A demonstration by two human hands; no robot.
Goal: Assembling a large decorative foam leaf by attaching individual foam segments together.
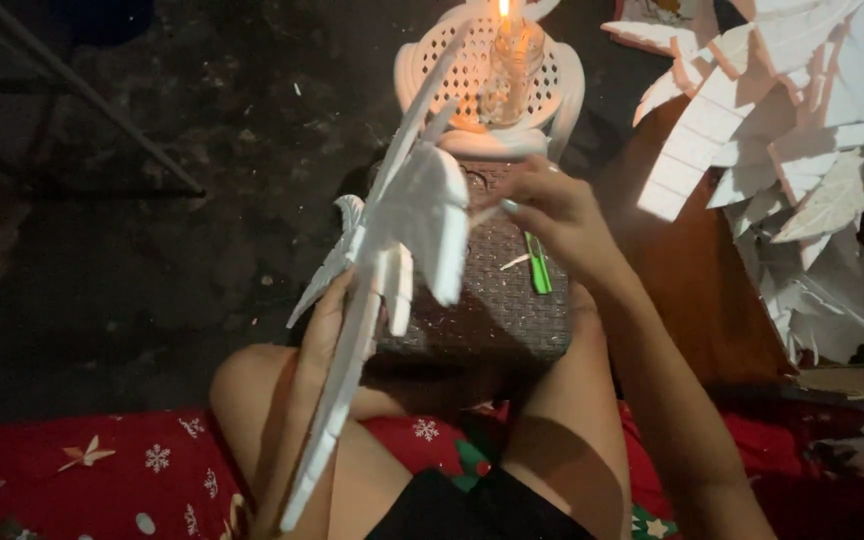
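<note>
Red patterned blanket [102,470], left hand [324,325] grip pinching white foam piece [417,215], right hand [552,210] grip pinching it, dark concrete floor [152,250], lit candle [504,12]

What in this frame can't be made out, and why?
- Left hand, head view: mostly hidden behind the white foam stem; its grip is unclear.
- Right hand: fingertips blurred at the foam leaf; contact unclear.
- Green tool on the woven stool: too small to identify.
- Foam leaf pile: cut off by the right edge.
</note>
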